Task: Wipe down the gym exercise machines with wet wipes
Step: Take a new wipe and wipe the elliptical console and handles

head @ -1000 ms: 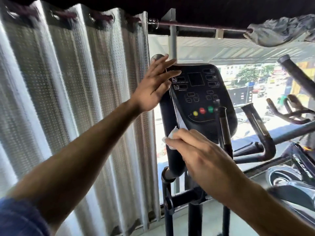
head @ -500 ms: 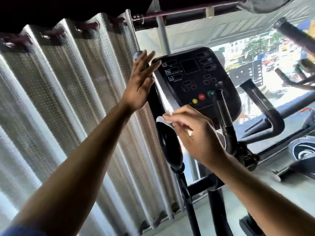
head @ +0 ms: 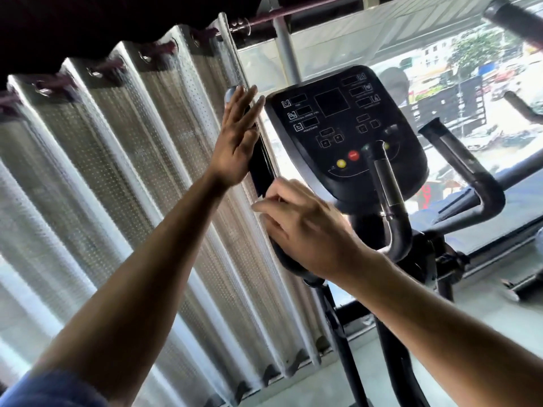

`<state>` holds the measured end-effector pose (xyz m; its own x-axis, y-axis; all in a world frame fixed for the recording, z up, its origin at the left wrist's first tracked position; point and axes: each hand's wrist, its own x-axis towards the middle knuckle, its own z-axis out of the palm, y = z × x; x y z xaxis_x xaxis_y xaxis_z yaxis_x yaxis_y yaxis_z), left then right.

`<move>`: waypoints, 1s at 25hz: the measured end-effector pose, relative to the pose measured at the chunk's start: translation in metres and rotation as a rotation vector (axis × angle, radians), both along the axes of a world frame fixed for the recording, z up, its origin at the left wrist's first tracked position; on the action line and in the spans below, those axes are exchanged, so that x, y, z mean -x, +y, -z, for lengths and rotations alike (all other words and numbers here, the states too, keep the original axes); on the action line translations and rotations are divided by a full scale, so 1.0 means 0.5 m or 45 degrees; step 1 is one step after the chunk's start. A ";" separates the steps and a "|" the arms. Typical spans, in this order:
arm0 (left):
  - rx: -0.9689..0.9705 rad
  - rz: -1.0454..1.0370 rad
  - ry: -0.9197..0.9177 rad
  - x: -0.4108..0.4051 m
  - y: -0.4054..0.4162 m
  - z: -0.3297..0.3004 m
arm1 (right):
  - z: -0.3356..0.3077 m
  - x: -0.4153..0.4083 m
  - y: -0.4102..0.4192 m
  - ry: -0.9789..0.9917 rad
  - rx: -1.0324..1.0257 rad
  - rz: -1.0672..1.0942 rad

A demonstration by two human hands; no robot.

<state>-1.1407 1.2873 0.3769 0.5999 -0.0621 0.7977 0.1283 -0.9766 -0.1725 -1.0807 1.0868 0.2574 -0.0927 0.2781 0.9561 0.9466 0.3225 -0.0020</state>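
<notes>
Right fingers (head: 273,207) are curled against the black handle (head: 261,168); the wipe, visible a moment ago, is now hidden, so grip cannot be told. Left hand (head: 235,142) is kept flat, steadying the handle higher up. Wiping has advanced upward.

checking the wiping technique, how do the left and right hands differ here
The left hand is flat, fingers straight and pointing up against the upper handlebar; the right hand sits lower with fingers curled on the bar. No wipe shows in either hand now; the right may hide one. Both touch the same handlebar.
</notes>
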 end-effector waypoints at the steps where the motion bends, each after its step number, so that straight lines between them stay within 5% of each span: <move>1: -0.009 -0.002 0.008 -0.001 0.001 0.002 | 0.010 0.012 0.006 -0.033 0.045 0.042; 7: 0.049 0.002 0.091 0.033 -0.054 0.036 | 0.231 -0.004 -0.021 0.141 0.042 -0.207; 9: -0.031 0.054 0.159 0.044 -0.088 0.076 | 0.336 -0.009 -0.016 0.724 0.135 -0.337; 12: -0.041 0.031 0.130 0.053 -0.118 0.126 | 0.452 -0.019 0.022 2.025 0.330 -0.489; 14: -0.031 0.013 0.103 0.053 -0.119 0.129 | 0.482 -0.027 0.077 2.432 0.393 -0.610; 25: -0.054 0.037 0.032 0.048 -0.116 0.136 | 0.390 -0.057 0.236 2.904 0.287 -0.544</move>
